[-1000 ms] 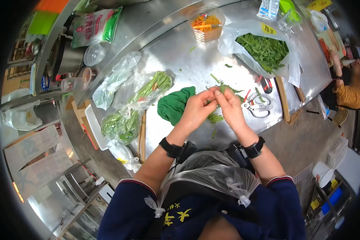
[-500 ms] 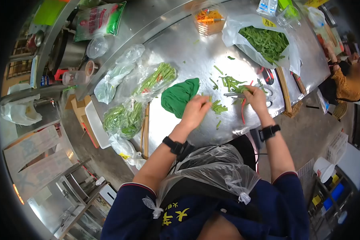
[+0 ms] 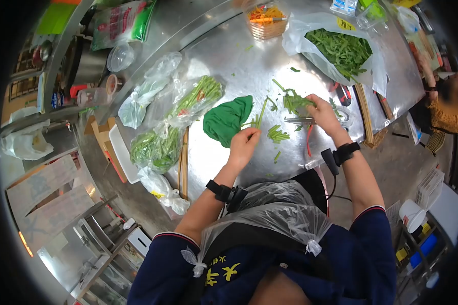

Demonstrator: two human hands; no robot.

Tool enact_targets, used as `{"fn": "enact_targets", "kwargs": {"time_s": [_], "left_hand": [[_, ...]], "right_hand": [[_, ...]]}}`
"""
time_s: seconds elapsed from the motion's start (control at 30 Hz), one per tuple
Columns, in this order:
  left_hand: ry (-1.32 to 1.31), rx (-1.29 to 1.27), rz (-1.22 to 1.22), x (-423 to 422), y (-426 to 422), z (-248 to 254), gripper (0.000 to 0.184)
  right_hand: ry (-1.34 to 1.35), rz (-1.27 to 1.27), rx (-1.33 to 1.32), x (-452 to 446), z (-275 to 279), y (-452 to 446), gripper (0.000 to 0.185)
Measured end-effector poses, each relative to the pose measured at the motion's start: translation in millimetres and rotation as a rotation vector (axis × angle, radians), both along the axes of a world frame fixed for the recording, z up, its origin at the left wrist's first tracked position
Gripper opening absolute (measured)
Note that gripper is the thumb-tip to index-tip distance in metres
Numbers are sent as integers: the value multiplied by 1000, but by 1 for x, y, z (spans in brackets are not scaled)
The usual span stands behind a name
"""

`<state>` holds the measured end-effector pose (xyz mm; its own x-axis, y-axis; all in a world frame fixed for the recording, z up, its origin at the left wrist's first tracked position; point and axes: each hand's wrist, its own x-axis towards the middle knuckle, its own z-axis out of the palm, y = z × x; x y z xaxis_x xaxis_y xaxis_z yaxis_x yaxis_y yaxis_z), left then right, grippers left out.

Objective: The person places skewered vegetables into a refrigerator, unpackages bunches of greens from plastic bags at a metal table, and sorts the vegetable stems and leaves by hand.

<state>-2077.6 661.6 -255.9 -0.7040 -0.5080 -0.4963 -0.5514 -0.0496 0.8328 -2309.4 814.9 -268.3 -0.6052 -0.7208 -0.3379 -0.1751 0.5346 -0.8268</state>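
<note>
The left hand (image 3: 245, 146) and right hand (image 3: 323, 115), apparently touching earlier, are now apart.

A commercial-style kitchen, its broad stainless-steel worktable (image 3: 219, 56) laid with produce: an open bag of leafy greens (image 3: 338, 53) between 1 and 2 o'clock, a clear tub of shredded vegetables (image 3: 266, 28) near 12 and bagged green stems (image 3: 201, 96) at 11. A large metal pot (image 3: 86, 66) stands at 10 o'clock, steel units (image 3: 99, 231) at 8; dark workwear (image 3: 341, 259) with yellow lettering (image 3: 229, 273) shows at 6.
</note>
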Motion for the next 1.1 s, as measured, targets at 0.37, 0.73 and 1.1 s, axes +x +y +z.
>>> {"fn": "enact_targets", "kwargs": {"time_s": [0.37, 0.73, 1.1], "left_hand": [[-8, 97, 116, 0, -22, 14, 21], [3, 266, 247, 22, -18, 35, 21], [447, 643, 333, -28, -10, 91, 36]], "right_hand": [[335, 68, 134, -64, -2, -50, 23], [495, 211, 296, -34, -48, -88, 40], [-1095, -97, -302, 86, 98, -60, 37]]}}
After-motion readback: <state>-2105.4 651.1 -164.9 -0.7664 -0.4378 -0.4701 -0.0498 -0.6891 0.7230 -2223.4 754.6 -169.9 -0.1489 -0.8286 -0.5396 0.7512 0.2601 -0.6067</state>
